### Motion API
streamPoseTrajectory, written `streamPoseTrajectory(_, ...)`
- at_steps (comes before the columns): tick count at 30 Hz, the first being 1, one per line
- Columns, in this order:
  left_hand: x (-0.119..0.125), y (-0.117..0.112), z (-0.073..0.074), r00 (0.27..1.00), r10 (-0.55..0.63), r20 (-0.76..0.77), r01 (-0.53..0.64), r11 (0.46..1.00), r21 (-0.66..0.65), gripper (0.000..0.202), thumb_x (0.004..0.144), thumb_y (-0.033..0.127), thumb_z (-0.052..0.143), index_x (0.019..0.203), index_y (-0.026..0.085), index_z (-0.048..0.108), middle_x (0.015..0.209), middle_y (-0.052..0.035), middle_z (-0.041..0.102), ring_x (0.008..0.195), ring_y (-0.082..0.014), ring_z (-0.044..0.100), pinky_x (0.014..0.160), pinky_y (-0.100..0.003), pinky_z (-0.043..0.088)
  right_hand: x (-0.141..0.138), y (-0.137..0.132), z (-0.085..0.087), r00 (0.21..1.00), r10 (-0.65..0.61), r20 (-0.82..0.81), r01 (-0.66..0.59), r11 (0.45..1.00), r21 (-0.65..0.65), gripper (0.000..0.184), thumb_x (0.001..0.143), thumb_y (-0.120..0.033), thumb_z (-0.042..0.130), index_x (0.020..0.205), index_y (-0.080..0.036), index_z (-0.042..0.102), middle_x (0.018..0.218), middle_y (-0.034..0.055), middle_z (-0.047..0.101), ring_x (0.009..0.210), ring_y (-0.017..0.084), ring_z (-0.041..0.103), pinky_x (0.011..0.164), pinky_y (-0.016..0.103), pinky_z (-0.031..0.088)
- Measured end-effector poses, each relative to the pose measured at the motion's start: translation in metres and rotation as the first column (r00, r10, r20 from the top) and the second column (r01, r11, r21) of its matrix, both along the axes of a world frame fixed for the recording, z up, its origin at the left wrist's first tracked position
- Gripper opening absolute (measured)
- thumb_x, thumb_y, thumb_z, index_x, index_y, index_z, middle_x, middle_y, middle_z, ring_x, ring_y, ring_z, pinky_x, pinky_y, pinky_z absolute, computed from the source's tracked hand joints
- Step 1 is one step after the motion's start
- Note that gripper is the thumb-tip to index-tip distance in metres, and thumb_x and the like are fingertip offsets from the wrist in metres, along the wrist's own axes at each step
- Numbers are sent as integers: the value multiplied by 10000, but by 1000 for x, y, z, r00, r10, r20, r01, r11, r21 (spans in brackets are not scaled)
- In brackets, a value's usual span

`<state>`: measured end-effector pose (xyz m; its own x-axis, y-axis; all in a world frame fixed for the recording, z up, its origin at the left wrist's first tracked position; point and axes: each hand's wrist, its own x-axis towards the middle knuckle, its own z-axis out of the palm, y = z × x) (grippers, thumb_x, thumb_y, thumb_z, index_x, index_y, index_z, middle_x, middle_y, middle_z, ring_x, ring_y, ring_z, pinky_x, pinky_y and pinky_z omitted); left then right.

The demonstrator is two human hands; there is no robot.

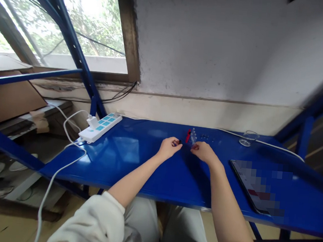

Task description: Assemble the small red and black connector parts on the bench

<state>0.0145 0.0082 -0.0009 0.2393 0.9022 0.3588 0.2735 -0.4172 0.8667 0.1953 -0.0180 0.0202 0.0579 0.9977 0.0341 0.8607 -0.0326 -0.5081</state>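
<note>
Over the middle of the blue table (151, 173), my left hand (169, 147) is closed in a pinch on a small dark piece (180, 142), too small to name. My right hand (203, 151), a short way to the right, has its fingers closed on the lower end of a clear plastic piece with a row of knobs (193, 136). Just left of that clear piece, a small red object (188, 135) is on the table. Several tiny clear pieces (204, 136) lie behind my right hand.
A white power strip (101, 127) with a plug and cable lies at the table's left end. To the right are a round clear container (245, 142), a thin white cable (278, 147) and a dark-edged tablet (246, 188). Blue metal posts (79, 53) and a wall border the table.
</note>
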Motion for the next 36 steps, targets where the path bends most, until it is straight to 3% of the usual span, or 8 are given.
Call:
streamPoseTrajectory(3, 18, 4, -2, 989, -14, -147, 17, 1000, 20, 135, 642, 270, 630, 721, 161, 627, 632, -9, 593, 536, -96, 479, 535, -222, 365, 2, -1, -1, 992, -115, 56, 115, 993, 5, 113, 667, -229, 579, 748, -177, 638, 736, 55, 652, 703, 172, 607, 565, 219, 380)
streamPoseTrajectory(8, 36, 16, -6, 969, 81, -235, -68, 996, 61, 104, 657, 271, 622, 669, 168, 618, 620, -10, 580, 574, -125, 512, 558, -238, 362, 1, 1, -3, 962, -248, 116, 246, 969, 26, 190, 708, -347, 560, 797, -205, 651, 800, 79, 662, 779, 221, 619, 571, 246, 387)
streamPoseTrajectory(12, 39, 16, -9, 923, 153, -354, -100, 982, 162, 89, 675, 266, 614, 671, 177, 623, 654, -19, 569, 635, -147, 517, 589, -249, 368, -2, 1, -3, 958, -252, 140, 257, 966, -17, 220, 707, -369, 563, 826, -210, 656, 846, 86, 659, 804, 239, 619, 594, 267, 406)
streamPoseTrajectory(20, 39, 13, -7, 836, 192, -514, -120, 978, 170, 112, 679, 298, 630, 685, 186, 623, 705, -34, 584, 730, -190, 530, 641, -285, 373, -5, 1, -5, 955, -252, 158, 260, 965, -30, 233, 709, -358, 570, 847, -195, 663, 864, 109, 653, 810, 247, 621, 616, 282, 428)
streamPoseTrajectory(24, 34, 5, 0, 836, 218, -504, -102, 963, 249, 200, 710, 334, 611, 842, 183, 604, 796, -47, 597, 817, -209, 523, 710, -314, 366, -5, 1, -6, 955, -251, 156, 259, 966, -29, 220, 717, -352, 561, 843, -202, 663, 850, 105, 653, 806, 246, 622, 614, 287, 432)
streamPoseTrajectory(29, 25, -16, 12, 812, 214, -542, 16, 922, 388, 316, 813, 308, 471, 1105, 190, 495, 1017, -74, 563, 944, -216, 480, 807, -345, 335, -5, 1, -6, 957, -248, 152, 254, 967, -22, 226, 714, -353, 568, 849, -199, 663, 856, 105, 652, 805, 246, 623, 609, 284, 433)
streamPoseTrajectory(36, 21, -28, 10, 745, 215, -632, 115, 891, 439, 458, 857, 274, 361, 1308, 212, 318, 1166, -90, 499, 1022, -224, 439, 824, -352, 334, -5, 0, -6, 957, -250, 147, 256, 966, -26, 238, 708, -362, 571, 855, -197, 659, 851, 103, 652, 810, 248, 620, 625, 294, 435)
